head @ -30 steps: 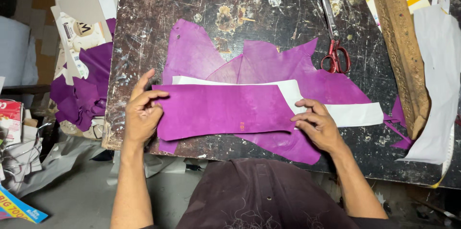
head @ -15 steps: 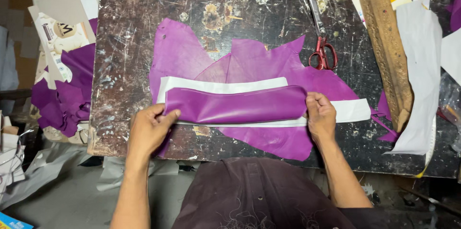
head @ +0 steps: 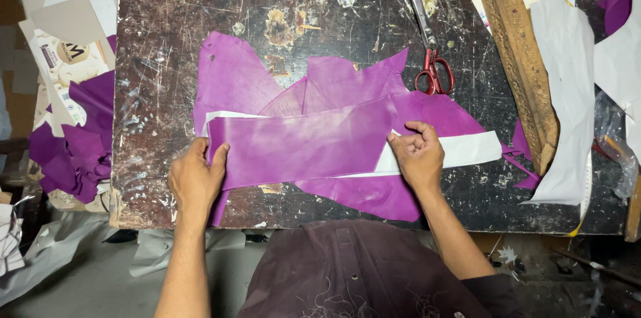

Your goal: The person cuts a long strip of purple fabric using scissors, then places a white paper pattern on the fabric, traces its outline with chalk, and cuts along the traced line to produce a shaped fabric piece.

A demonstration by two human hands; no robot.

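Left hand (head: 195, 181) pinches the left end of the purple strip (head: 300, 144); right hand (head: 417, 154) closes its grip on the right end. Strip lies flat over a white pattern piece (head: 467, 150) and larger purple offcuts (head: 230, 81) at the counter's (head: 167, 38) near edge. Step judged: aligning strip to pattern. Next move calls for matching the edges and holding flat. Red-handled scissors (head: 431, 58) lie beyond. Half a second ago the strip was rolled narrow; now it is spread wide.
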